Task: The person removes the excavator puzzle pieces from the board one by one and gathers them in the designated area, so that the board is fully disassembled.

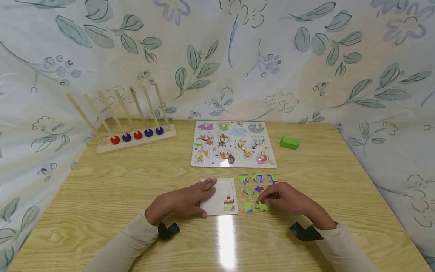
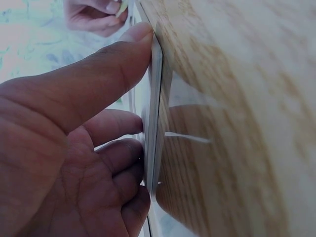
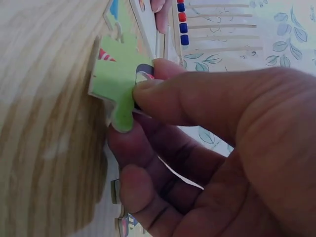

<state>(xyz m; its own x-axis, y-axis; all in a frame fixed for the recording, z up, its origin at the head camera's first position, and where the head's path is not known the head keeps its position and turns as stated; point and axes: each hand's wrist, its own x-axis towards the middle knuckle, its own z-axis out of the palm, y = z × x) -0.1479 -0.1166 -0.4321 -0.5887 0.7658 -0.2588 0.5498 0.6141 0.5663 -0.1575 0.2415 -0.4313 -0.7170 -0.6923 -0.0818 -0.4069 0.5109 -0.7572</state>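
A small square puzzle tray (image 1: 219, 192) lies flat on the table, with a few colours of joined puzzle in its lower right corner (image 1: 229, 204). Across its left side rests my left hand (image 1: 183, 198), fingers spread; the thumb (image 2: 136, 34) touches the tray's edge in the left wrist view. My right hand (image 1: 290, 198) pinches a green jigsaw piece (image 3: 116, 74) between thumb and fingers, close to the tabletop. Several loose jigsaw pieces (image 1: 249, 207) are laid out in rows right of the tray, partly hidden by the right hand.
Behind the tray lies a pegged animal puzzle board (image 1: 232, 143). A green block (image 1: 289, 142) sits to its right. At the back left stands a wooden rack (image 1: 142, 140) of upright rods with red and blue beads. Patterned cloth (image 1: 217, 83) hangs behind the table.
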